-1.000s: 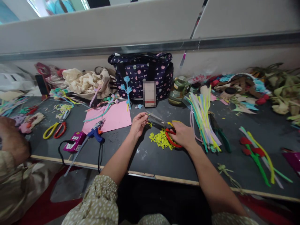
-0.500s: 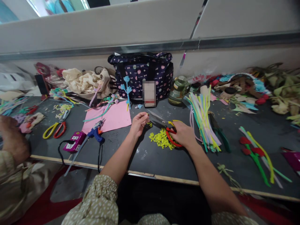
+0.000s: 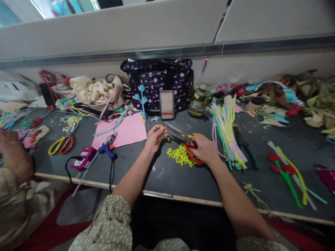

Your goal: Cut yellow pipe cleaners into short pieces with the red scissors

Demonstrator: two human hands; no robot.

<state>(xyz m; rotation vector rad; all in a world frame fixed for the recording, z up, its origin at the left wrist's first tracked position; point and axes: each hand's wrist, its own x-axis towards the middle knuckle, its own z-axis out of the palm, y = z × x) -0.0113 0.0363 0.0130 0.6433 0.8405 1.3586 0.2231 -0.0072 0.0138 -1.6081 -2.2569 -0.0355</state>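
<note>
My right hand [image 3: 206,148] is closed round the red and yellow handles of a pair of scissors [image 3: 180,134]. The blades are parted and point left, their tips by my left hand [image 3: 156,136]. That hand is pinched, thumb against fingers, on a short yellow pipe cleaner, most of it hidden by the fingertips. Below the blades lies a heap of short yellow cut pieces [image 3: 181,156] on the dark table [image 3: 162,181], with a stray piece or two near the left fingertips. Right of my right hand is a bundle of pastel pipe cleaners [image 3: 227,134].
A blue glue gun [image 3: 106,150] lies over pink paper [image 3: 131,130]. Other scissors [image 3: 61,144] rest farther left, near a co-worker's arm [image 3: 15,157]. A polka-dot bag [image 3: 151,82], phone [image 3: 166,104] and green jar [image 3: 197,101] stand behind. Green-handled pliers [image 3: 246,148] lie beside the bundle.
My left fingertips have shifted very slightly right, toward the scissor blades. The scissors, my right hand and the yellow heap look the same.
</note>
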